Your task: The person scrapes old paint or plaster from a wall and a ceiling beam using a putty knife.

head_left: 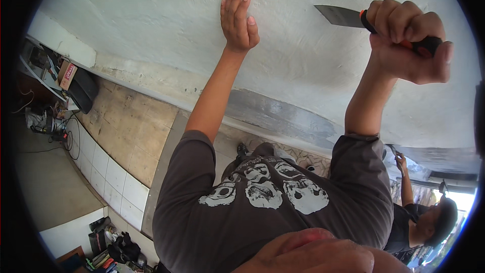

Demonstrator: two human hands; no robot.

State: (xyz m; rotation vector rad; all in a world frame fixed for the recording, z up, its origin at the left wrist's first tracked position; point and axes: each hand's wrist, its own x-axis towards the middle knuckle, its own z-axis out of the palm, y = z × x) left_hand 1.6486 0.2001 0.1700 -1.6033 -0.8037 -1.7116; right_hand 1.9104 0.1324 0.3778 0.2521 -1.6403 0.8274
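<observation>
My right hand (404, 35) is closed around the black and orange handle of a putty knife (341, 16). Its thin metal blade points left along the pale plastered wall (298, 45); whether the edge touches the plaster I cannot tell. To the left of the blade, my left hand (238, 23) rests against the same wall with its fingers stretched out, holding nothing. Low on the wall, below both hands, runs a bare grey patch (278, 114).
At the lower right another person (409, 222) reaches toward the wall with a tool in hand. Tiled floor (131, 126) lies to the left. Beyond it are a cardboard box (66, 75), a cable (76, 139) and a pile of dark bags (124, 247).
</observation>
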